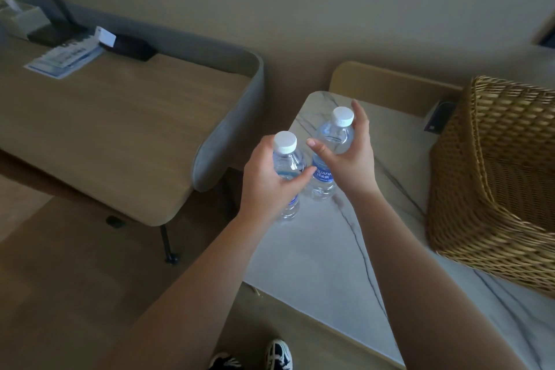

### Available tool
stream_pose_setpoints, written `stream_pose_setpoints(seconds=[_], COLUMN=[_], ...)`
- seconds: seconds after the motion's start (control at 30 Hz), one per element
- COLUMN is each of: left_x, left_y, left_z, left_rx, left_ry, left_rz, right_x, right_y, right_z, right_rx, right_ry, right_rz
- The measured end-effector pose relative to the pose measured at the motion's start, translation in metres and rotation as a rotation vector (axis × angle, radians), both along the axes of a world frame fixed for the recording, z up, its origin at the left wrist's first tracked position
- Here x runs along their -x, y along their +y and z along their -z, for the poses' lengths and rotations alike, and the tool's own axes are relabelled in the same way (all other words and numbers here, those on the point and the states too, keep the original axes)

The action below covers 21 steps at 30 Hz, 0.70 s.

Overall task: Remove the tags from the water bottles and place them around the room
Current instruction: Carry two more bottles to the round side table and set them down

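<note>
Over the white marble-patterned tabletop (315,264), beside the woven wicker basket (495,177), my left hand (264,180) and right hand (348,156) are each gripping one clear plastic white-capped water bottle (288,165) (330,141).

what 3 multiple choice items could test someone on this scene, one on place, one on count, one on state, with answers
1. Where is the wicker basket?
A. on the marble table, to the right of the bottles
B. on the wooden desk
C. on the floor by the shoes

2. How many water bottles are in view?
A. one
B. two
C. four

3. What state are the bottle caps in?
A. both off
B. one off
C. both on

Answers:
1 A: it sits on the marble table at the right edge.
2 B: the left hand grips the left bottle, and the right hand grips the right bottle.
3 C: a white cap tops each bottle.
</note>
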<state>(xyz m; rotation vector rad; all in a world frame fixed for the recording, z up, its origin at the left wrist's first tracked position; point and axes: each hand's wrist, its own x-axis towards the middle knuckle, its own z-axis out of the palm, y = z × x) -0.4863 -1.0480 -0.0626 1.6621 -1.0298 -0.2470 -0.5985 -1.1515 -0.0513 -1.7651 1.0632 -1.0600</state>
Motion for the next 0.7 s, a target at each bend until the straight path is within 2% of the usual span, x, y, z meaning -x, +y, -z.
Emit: stream_pose_setpoints(seconds=[0.17,0.3,0.47,0.7], left_x=[-0.008,-0.033,-0.069,-0.120], left_y=[0.003,0.020,0.062,0.161], left_z=[-0.002,-0.013,-0.031,-0.032], left_rx=[-0.014,-0.041,-0.087,-0.059], left_ry=[0.008,0.045,0.103,0.078], left_rz=[0.019,-0.027,-0.144,-0.450], right_x=[-0.014,-0.023,-0.057,-0.148], right_y=[-0.002,0.006,0.034,0.106], right_z=[0.004,0.006,-0.002,-0.012], right_rx=[0.007,0.027,0.061,0.011], right_ry=[0.042,0.017,0.005,-0.050], right_rz=[0.055,0.009,-0.171,-0.492])
